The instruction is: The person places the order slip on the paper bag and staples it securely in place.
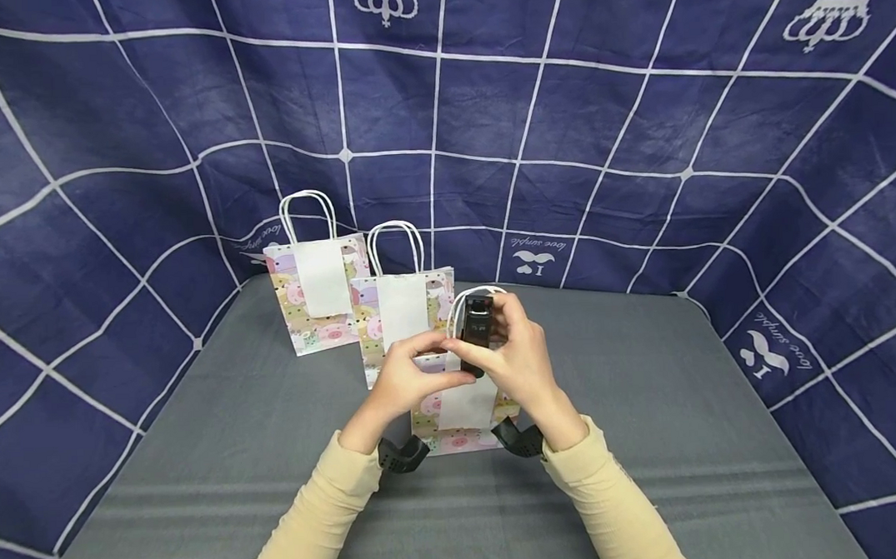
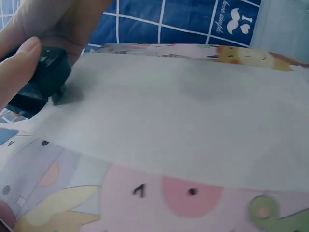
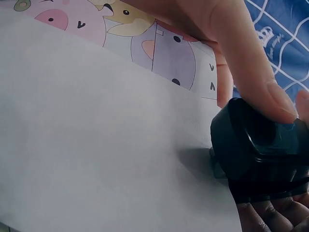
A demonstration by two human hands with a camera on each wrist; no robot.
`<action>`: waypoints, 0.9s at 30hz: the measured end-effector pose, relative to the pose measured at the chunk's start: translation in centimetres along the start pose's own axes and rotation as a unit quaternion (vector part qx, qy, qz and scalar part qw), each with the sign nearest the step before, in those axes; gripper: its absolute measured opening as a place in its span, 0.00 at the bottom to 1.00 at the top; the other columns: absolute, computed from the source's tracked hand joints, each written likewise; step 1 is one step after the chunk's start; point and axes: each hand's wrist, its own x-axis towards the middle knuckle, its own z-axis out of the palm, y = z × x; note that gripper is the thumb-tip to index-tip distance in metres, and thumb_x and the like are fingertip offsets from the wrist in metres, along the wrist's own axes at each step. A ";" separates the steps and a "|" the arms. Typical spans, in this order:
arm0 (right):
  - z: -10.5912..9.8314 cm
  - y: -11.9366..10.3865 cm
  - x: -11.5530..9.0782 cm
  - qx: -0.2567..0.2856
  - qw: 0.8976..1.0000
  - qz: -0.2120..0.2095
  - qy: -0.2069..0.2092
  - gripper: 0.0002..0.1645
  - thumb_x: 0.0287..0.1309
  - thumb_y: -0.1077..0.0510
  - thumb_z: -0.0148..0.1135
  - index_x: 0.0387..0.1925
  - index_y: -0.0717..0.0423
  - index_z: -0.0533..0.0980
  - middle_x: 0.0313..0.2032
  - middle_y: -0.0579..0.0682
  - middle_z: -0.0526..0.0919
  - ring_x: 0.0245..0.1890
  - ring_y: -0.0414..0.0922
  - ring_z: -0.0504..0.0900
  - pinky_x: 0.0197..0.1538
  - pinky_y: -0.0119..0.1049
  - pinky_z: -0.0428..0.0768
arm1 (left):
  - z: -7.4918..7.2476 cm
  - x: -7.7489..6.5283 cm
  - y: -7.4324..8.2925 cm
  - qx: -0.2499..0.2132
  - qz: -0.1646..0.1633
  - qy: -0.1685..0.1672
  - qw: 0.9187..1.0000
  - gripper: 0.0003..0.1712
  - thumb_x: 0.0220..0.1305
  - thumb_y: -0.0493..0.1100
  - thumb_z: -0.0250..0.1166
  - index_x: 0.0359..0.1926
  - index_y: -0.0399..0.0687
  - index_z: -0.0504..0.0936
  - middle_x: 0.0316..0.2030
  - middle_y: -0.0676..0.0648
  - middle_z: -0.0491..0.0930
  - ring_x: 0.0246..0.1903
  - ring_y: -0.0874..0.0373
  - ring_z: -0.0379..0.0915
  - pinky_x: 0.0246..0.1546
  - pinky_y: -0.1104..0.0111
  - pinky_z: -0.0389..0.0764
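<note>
A black stapler (image 1: pixel 476 332) stands over the top of the nearest paper bag (image 1: pixel 461 440), its front end on the white panel (image 2: pixel 169 111). My right hand (image 1: pixel 522 355) grips the stapler, thumb across its front, fingers behind. From the left, my left hand (image 1: pixel 414 373) curls toward the stapler's lower end, its thumb against the stapler in the right wrist view. The left fingertips are partly hidden behind the bag's top edge. The bag has a print of cartoon animals, and its white handle (image 1: pixel 457 308) loops up behind the stapler.
Two similar paper bags, a middle one (image 1: pixel 439 292) and a far-left one (image 1: pixel 287 295), stand behind and to the left, handles up. A grey cloth (image 1: pixel 650 437) covers the table. Blue curtain with white lines (image 1: pixel 561 124) hangs around the back and sides.
</note>
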 end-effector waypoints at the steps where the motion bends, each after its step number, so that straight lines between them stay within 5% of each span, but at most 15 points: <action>1: 0.0 0.0 0.0 0.001 1.000 0.002 0.001 0.35 0.38 0.56 0.78 0.46 0.58 0.67 0.34 0.53 0.84 0.30 0.41 0.84 0.34 0.31 0.80 | 0.0 0.2 0.1 0.002 0.004 -0.004 1.000 0.21 0.39 0.29 0.76 0.40 0.33 0.82 0.37 0.40 0.83 0.40 0.54 0.78 0.46 0.62 0.77; 8: -0.1 -0.2 -0.1 0.005 1.000 0.008 0.002 0.35 0.37 0.55 0.78 0.46 0.58 0.68 0.34 0.53 0.84 0.30 0.42 0.84 0.34 0.32 0.80 | -0.1 0.6 0.4 0.007 0.036 -0.023 0.999 0.18 0.37 0.29 0.77 0.34 0.35 0.83 0.31 0.42 0.83 0.36 0.59 0.79 0.43 0.64 0.78; 20: -0.7 -0.5 -0.2 0.013 0.999 0.044 -0.008 0.38 0.33 0.52 0.81 0.48 0.55 0.71 0.37 0.51 0.84 0.38 0.43 0.83 0.42 0.32 0.79 | 0.0 0.5 0.3 0.036 0.081 -0.007 0.996 0.17 0.36 0.29 0.78 0.32 0.34 0.83 0.29 0.42 0.84 0.32 0.57 0.79 0.40 0.67 0.77; 27: -2.5 -1.3 -0.5 0.023 0.996 -0.007 0.081 0.35 0.28 0.66 0.81 0.46 0.63 0.77 0.38 0.56 0.84 0.38 0.50 0.83 0.44 0.34 0.79 | 0.0 0.5 0.4 0.036 0.051 -0.005 0.998 0.19 0.37 0.30 0.77 0.35 0.32 0.84 0.33 0.41 0.84 0.36 0.50 0.81 0.43 0.64 0.77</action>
